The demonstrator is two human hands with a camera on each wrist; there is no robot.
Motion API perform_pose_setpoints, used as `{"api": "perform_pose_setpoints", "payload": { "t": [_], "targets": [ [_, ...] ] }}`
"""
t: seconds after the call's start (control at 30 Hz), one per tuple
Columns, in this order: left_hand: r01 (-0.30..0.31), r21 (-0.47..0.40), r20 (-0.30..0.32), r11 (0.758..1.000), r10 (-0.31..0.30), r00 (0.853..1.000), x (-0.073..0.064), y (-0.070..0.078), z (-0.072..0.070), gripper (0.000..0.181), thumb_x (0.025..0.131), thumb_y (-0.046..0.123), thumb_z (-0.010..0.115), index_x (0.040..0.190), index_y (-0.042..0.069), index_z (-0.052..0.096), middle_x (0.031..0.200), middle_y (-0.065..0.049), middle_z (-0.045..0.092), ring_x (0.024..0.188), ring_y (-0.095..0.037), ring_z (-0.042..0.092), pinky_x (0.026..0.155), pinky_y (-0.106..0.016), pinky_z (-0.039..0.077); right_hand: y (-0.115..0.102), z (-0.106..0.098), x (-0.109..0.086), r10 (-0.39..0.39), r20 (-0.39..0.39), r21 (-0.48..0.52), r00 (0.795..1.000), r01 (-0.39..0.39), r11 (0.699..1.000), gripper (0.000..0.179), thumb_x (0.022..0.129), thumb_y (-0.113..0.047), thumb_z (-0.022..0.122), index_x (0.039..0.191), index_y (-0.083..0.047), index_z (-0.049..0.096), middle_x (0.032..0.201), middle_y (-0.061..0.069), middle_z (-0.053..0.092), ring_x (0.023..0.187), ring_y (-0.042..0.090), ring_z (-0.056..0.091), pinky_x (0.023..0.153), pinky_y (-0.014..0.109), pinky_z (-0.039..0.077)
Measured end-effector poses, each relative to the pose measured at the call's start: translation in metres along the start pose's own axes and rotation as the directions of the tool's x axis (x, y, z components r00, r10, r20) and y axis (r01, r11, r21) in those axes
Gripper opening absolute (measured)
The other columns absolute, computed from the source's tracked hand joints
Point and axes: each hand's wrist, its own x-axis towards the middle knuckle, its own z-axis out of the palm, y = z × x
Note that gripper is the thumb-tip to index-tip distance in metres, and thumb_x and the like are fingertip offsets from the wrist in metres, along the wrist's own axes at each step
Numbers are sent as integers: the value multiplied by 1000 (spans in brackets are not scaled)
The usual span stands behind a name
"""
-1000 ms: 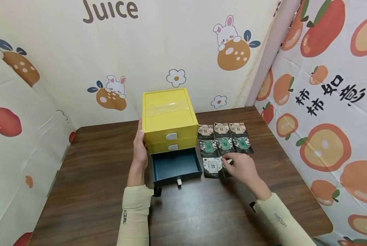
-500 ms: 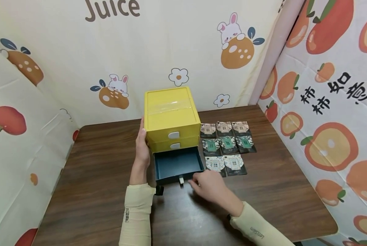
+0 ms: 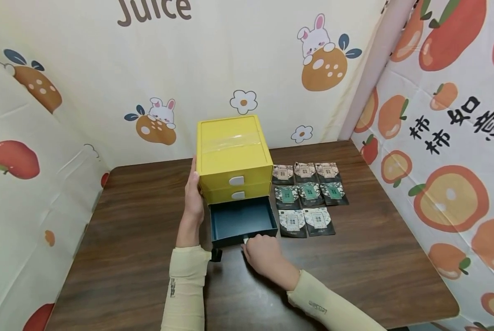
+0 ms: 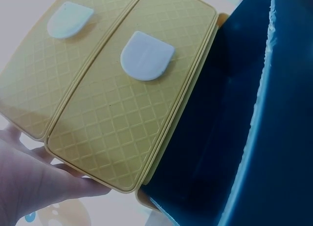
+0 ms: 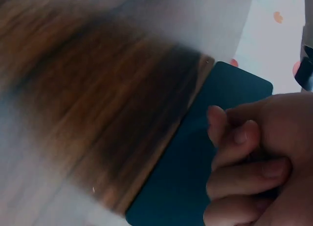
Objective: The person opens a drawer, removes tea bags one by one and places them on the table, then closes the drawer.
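A yellow box with two drawers (image 3: 234, 158) and rounded white handles (image 4: 146, 56) stands on a pulled-out dark blue drawer (image 3: 244, 216). My left hand (image 3: 194, 197) rests against the box's left side, its fingers extended along the wall. At the front of the dark drawer, my right hand (image 3: 263, 255) has its fingers curled at the small white pull tab (image 3: 246, 240), seemingly pinching it. Most of the tab is hidden behind the hand. In the right wrist view, the curled fingers (image 5: 244, 179) lie against the drawer's dark front. The drawer's inside looks bare.
To the right of the box lie several flat square packets in rows: pink-labelled ones (image 3: 305, 173) at the back, green-labelled ones (image 3: 310, 193) in the middle, two white-labelled ones (image 3: 318, 221) in front. They sit on a brown wooden table (image 3: 139, 257), with patterned cloth (image 3: 214, 59) behind.
My right hand has left the front row of packets and moved left to the drawer's front tab. My left hand stays against the box. The drawer and packets keep their places.
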Motion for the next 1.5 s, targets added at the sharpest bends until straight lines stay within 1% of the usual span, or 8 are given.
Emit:
{"api": "perform_pose_setpoints", "payload": {
  "t": [0.23, 0.33, 0.47, 0.57, 0.67, 0.83, 1.17, 1.5],
  "targets": [
    [-36, 22, -14, 999, 36, 999, 2, -4, -1, 53, 106, 33, 20, 158, 22, 16, 159, 11, 17, 144, -11, 12, 114, -49, 4, -5, 7, 7, 31, -43, -15, 999, -32, 999, 54, 96, -41, 56, 48, -18, 45, 44, -2, 38, 40, 16, 41, 35, 33, 33],
    [-9, 29, -13, 1000, 9, 1000, -2, -1, 0, 52, 106, 32, 20, 157, 22, 16, 159, 11, 16, 144, -10, 11, 114, -49, 4, -9, 10, 8, 36, -92, -31, 995, -39, 999, 54, 95, -38, 57, 47, -18, 42, 43, -2, 36, 39, 16, 40, 34, 33, 32],
    [23, 22, -4, 999, -23, 1000, -9, -4, 2, 52, 106, 30, 19, 157, 23, 15, 159, 11, 15, 144, -10, 11, 114, -48, 5, -11, 14, 15, 63, -110, -24, 992, -66, 998, 54, 95, -36, 57, 48, -17, 42, 44, -1, 37, 39, 17, 42, 34, 33, 32],
    [39, 10, 1, 999, -39, 999, -13, 0, 3, 52, 106, 29, 18, 158, 21, 14, 160, 9, 15, 145, -12, 10, 114, -49, 5, -9, 16, 25, 72, -114, -19, 991, -75, 997, 53, 96, -36, 56, 48, -17, 43, 45, 0, 40, 40, 18, 44, 34, 34, 33],
    [56, 4, 6, 998, -56, 998, -15, 11, 6, 52, 106, 25, 17, 158, 17, 13, 160, 6, 15, 145, -14, 11, 114, -51, 5, -4, 17, 35, 72, -136, -33, 988, -77, 996, 53, 96, -36, 56, 48, -17, 42, 45, 0, 40, 39, 19, 44, 34, 34, 32],
    [25, 9, 27, 1000, -25, 999, -14, 19, 8, 53, 105, 20, 17, 157, 14, 12, 161, 1, 15, 145, -16, 12, 113, -52, 7, 2, 14, 48, 89, -154, -41, 984, -97, 994, 53, 96, -37, 56, 49, -17, 42, 44, 0, 38, 39, 19, 43, 33, 34, 31],
    [43, 25, 20, 999, -44, 999, -12, 24, 9, 53, 106, 21, 18, 157, 10, 11, 162, 0, 11, 145, -14, 9, 114, -46, 8, 9, 10, 71, 107, -128, 0, 986, -108, 994, 54, 97, -34, 55, 47, -18, 46, 41, 1, 38, 35, 19, 42, 31, 33, 31],
    [66, 31, 6, 997, -66, 998, -10, 29, 9, 51, 107, 23, 20, 157, 17, 14, 161, 5, 13, 144, -10, 11, 114, -44, 10, 12, 12, 84, 133, -78, 15, 988, -132, 991, 54, 98, -35, 55, 47, -18, 48, 40, 0, 39, 35, 18, 41, 32, 32, 33]
  ]
}}
